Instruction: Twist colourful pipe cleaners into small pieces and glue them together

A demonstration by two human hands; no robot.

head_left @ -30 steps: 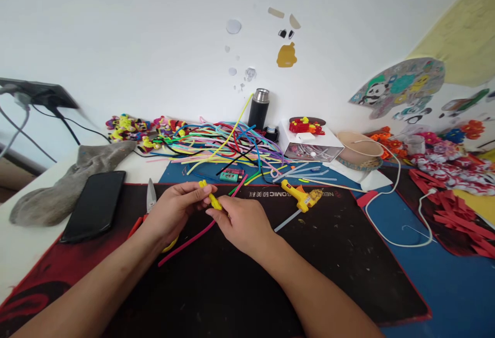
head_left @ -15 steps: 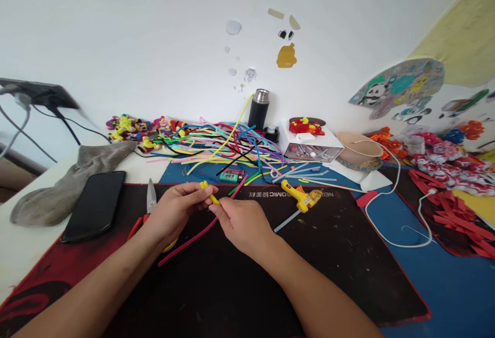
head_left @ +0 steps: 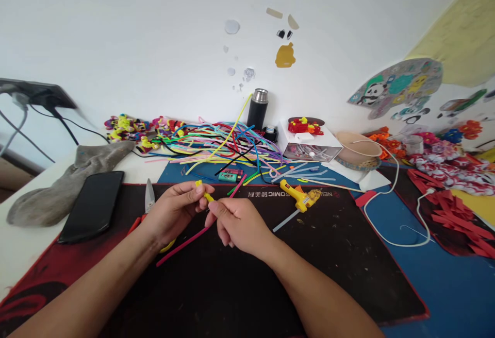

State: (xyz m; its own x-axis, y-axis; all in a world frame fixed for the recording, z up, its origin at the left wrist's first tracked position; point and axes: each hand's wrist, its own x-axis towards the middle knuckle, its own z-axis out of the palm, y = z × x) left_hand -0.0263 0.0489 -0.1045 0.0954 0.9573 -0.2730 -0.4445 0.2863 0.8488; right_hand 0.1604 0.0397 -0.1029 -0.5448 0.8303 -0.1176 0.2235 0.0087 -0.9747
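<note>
Both my hands meet over the black desk mat [head_left: 240,286]. My left hand [head_left: 174,212] is closed on a short bent yellow pipe cleaner [head_left: 204,191], and the fingertips of my right hand [head_left: 237,222] pinch the same piece at its lower end. Under the hands a long magenta pipe cleaner [head_left: 181,245] lies slanted on the mat. A loop of yellow sticks out below my left palm. Scissors [head_left: 149,196] with red handles lie just left of my left hand.
A heap of coloured pipe cleaners [head_left: 216,145] lies behind the mat, with a black flask [head_left: 258,108] at the wall. A yellow glue gun [head_left: 299,196] rests to the right, a phone [head_left: 93,206] and grey cloth [head_left: 65,183] to the left. White cable [head_left: 386,235] and red paper strips [head_left: 460,219] lie far right.
My right hand has slid up along the yellow piece, so less of it shows between the hands. The left hand keeps its hold almost still.
</note>
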